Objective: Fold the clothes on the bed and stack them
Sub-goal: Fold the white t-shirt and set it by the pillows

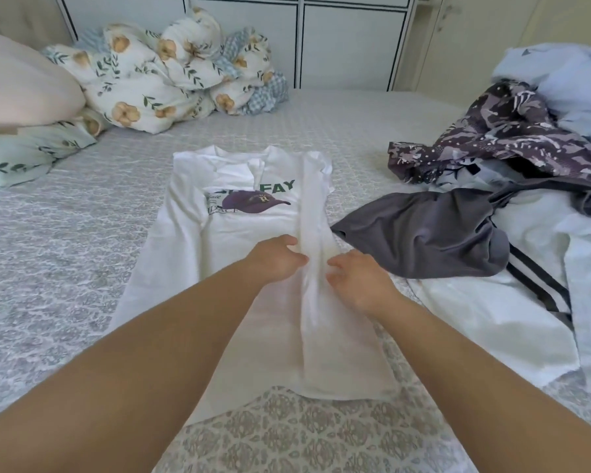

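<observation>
A white long-sleeved shirt (219,233) with a purple cap print lies flat in the middle of the bed (65,233), neck away from me. Both its sides are folded inward, and the right sleeve runs as a long strip down the shirt. My left hand (273,261) and my right hand (359,278) sit on either side of that strip at mid-length. Their fingertips pinch the sleeve fabric between them.
A heap of unfolded clothes lies on the right: a grey garment (430,233), a purple patterned one (512,138), pale blue fabric (567,83) and a white piece (485,329). A floral duvet (171,73) and a pillow (21,87) are bunched at the bed's far left.
</observation>
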